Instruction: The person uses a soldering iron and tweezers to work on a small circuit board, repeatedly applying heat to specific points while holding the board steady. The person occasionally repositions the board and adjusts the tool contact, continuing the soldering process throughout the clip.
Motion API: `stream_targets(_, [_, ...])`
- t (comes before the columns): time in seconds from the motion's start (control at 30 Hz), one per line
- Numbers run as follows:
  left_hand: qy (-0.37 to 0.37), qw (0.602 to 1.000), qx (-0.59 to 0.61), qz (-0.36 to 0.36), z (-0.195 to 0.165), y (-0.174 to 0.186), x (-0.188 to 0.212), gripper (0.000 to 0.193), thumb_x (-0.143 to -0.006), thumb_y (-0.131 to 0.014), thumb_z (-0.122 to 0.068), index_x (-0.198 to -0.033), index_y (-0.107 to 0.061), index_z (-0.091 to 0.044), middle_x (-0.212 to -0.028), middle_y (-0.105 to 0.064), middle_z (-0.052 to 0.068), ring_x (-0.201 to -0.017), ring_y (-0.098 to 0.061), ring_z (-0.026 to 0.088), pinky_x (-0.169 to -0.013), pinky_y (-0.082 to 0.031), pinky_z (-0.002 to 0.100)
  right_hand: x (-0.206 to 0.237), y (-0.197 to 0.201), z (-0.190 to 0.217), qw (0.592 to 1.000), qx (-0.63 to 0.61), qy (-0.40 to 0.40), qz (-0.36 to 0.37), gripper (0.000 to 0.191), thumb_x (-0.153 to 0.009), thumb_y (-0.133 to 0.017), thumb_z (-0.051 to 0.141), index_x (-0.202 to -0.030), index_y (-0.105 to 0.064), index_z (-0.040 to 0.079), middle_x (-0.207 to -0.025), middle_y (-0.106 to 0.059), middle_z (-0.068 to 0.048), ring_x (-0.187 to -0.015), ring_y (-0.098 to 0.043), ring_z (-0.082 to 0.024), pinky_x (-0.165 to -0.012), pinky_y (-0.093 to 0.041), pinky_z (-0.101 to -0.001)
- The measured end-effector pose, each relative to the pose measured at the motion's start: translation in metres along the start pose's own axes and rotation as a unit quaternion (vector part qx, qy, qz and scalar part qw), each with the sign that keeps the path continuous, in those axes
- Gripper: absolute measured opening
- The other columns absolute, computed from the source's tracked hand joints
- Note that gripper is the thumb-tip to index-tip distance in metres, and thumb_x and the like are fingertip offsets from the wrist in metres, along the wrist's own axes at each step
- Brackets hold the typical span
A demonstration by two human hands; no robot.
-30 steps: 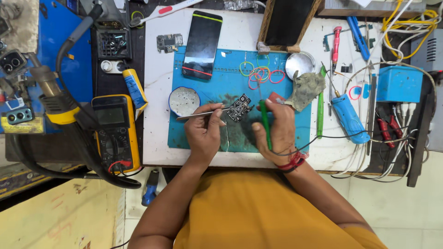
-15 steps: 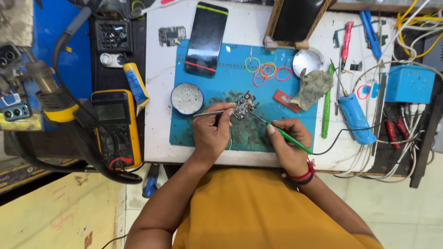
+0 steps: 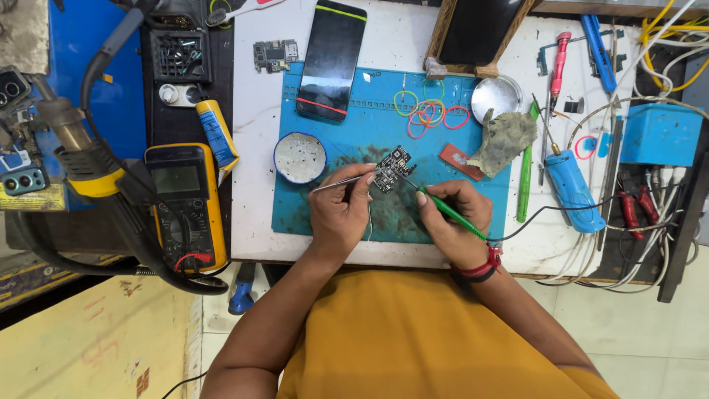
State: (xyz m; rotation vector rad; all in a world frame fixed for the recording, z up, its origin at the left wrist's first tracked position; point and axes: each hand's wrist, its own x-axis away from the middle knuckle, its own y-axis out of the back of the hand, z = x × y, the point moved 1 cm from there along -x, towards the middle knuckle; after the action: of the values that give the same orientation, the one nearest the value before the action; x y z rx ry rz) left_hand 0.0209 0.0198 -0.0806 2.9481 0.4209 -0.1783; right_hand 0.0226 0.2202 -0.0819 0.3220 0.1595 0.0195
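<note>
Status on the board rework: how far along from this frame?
Done: the small circuit board is out of any phone and lies bare on the blue mat.

In hand: the left hand holds tweezers at the board; the right hand puts the green soldering iron tip on it.

Left: the black phone lies apart at the mat's top edge, so reassembly looks pending.

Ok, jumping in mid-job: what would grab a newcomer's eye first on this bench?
Centre of the blue mat: the left hand holds tweezers to a small circuit board, while the right hand touches a green-handled iron to it. To the left, a yellow multimeter lies by a hot-air nozzle; a dark phone lies at the mat's top edge.
</note>
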Motion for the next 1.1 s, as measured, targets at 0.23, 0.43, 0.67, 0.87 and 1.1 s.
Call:
stream_targets(0.23, [-0.007, 1.000, -0.003, -0.009, -0.0006, -0.0004, -0.0004, 0.009, -0.099, -0.072, -0.006, -0.108, -0.074, -0.004, -0.086, -0.074, 0.007, -0.065, -0.068, 0.010, -0.059, -0.052, 0.024, -0.0029, -0.0021, 0.0013, 1.000, 0.007, 0.018, 0.001, 0.014, -0.093, -0.077, 0.000, -0.099, -0.065, -0.001, -0.084, -0.072, -0.003, -0.072, -0.060, -0.002, -0.063, -0.048, -0.0200])
stream_targets(0.43, [-0.004, 1.000, -0.010, -0.007, 0.0006, -0.0012, -0.0003, 0.010, -0.099, -0.072, -0.006, -0.108, -0.073, -0.004, -0.086, -0.075, 0.007, -0.064, -0.068, 0.010, -0.058, -0.053, 0.024, -0.0057, -0.0031, 0.0054, 0.999, 0.034, 0.030, 0.009, 0.014, -0.092, -0.078, 0.000, -0.099, -0.066, 0.000, -0.080, -0.071, -0.003, -0.068, -0.060, -0.003, -0.061, -0.047, -0.0203])
stream_targets(0.67, [0.003, 1.000, -0.017, -0.009, -0.0015, -0.0008, 0.0004, 0.009, -0.099, -0.071, -0.007, -0.107, -0.074, -0.004, -0.085, -0.075, 0.007, -0.064, -0.068, 0.011, -0.058, -0.053, 0.025, -0.0067, -0.0040, 0.0084, 0.998, 0.059, 0.033, 0.001, 0.014, -0.091, -0.079, 0.002, -0.098, -0.067, 0.000, -0.080, -0.071, -0.004, -0.067, -0.061, -0.005, -0.061, -0.048, -0.0213])
stream_targets(0.87, [0.004, 1.000, -0.021, -0.009, -0.0013, -0.0007, -0.0004, 0.009, -0.098, -0.072, -0.008, -0.106, -0.074, -0.004, -0.084, -0.074, 0.006, -0.064, -0.069, 0.011, -0.057, -0.052, 0.025, -0.0069, -0.0039, 0.0092, 0.997, 0.065, 0.035, 0.005, 0.014, -0.091, -0.079, 0.002, -0.098, -0.067, 0.000, -0.082, -0.073, -0.004, -0.068, -0.063, -0.005, -0.062, -0.049, -0.0214])
stream_targets(1.1, [0.006, 1.000, -0.009, -0.013, 0.0010, -0.0023, -0.0005, 0.009, -0.099, -0.072, -0.007, -0.107, -0.074, -0.004, -0.084, -0.074, 0.006, -0.064, -0.068, 0.010, -0.058, -0.053, 0.025, -0.0075, -0.0038, 0.0090, 0.997, 0.065, 0.037, 0.003, 0.014, -0.091, -0.079, 0.003, -0.098, -0.068, 0.000, -0.082, -0.073, -0.004, -0.068, -0.064, -0.005, -0.062, -0.050, -0.0214])
